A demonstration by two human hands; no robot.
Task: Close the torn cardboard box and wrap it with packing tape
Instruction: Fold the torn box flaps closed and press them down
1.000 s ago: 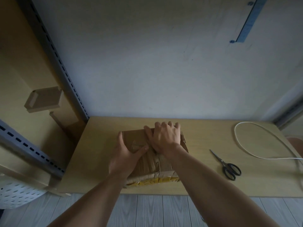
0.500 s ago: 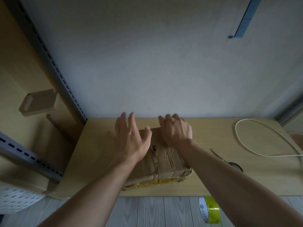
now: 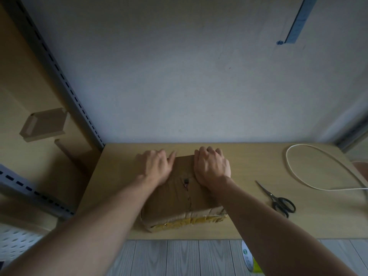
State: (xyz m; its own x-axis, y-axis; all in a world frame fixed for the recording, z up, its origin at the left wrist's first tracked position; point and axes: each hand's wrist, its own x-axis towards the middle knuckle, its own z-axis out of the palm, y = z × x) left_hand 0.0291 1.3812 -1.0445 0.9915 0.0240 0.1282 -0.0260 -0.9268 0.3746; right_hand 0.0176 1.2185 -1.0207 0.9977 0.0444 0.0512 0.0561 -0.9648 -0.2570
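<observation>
Step in hand: closing. The cardboard box (image 3: 179,200) lies on the surface (image 3: 249,224), near its front edge and roughly central, with both hands on its top face. The left hand (image 3: 154,166) lies flat over the far-left part of the top, fingers extended and pressing down. The right hand (image 3: 212,168) rests on the far-right part, its fingers bent over the far edge of the box. A ragged seam with a small dark hole runs down the middle of the top between the hands, and the flaps appear to lie down along it (the near side face carries torn yellow tape). No fresh strip is visible, so wrapping is judged not yet begun. The next move calls for one hand to hold the flaps flat while the other fetches the tape roll (image 3: 248,255), which sits low by the floor boards below the front edge. The scissors (image 3: 278,200) lie on the surface to the right of the box, just beside a looped white cable (image 3: 298,172). Limits of view: the left hand is motion-blurred, so its fingertips cannot be made out; the far face of the box and the right fingertips are hidden; the tape roll is cut off by the right forearm and the frame edge.
</observation>
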